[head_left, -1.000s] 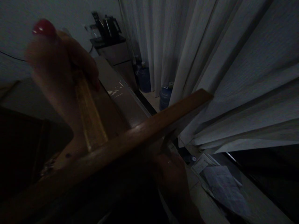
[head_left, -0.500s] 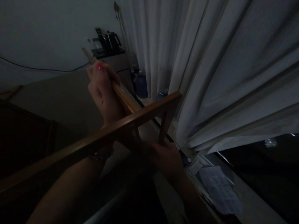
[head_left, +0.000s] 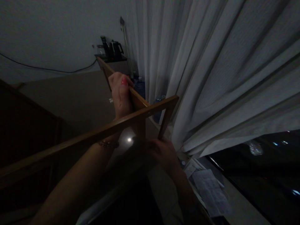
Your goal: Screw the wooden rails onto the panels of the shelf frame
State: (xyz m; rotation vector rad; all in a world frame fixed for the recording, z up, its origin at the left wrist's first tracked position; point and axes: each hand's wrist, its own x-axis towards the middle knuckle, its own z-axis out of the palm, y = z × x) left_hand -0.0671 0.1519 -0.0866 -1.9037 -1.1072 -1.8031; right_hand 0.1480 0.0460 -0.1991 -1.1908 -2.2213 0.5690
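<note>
The room is dim. My left hand (head_left: 120,95) is wrapped round a wooden rail (head_left: 138,100) of a brown wooden frame (head_left: 98,134), with a red-painted nail on top and a bracelet at the wrist. A long bar of the frame runs from the lower left up to a corner at the middle. My right hand (head_left: 161,153) sits lower, in shadow, closed around the bottom of the frame's short upright leg (head_left: 164,123).
Pale curtains (head_left: 211,72) hang at the right. A cabinet with a dark kettle (head_left: 112,50) stands at the back by the wall. Blue water bottles (head_left: 140,86) sit on the floor. Papers (head_left: 208,190) lie at the lower right. A cable runs along the wall.
My left hand has moved away from the camera along the rail and looks smaller now. The frame has swung so its corner sits nearer the middle. The view has tilted upward.
</note>
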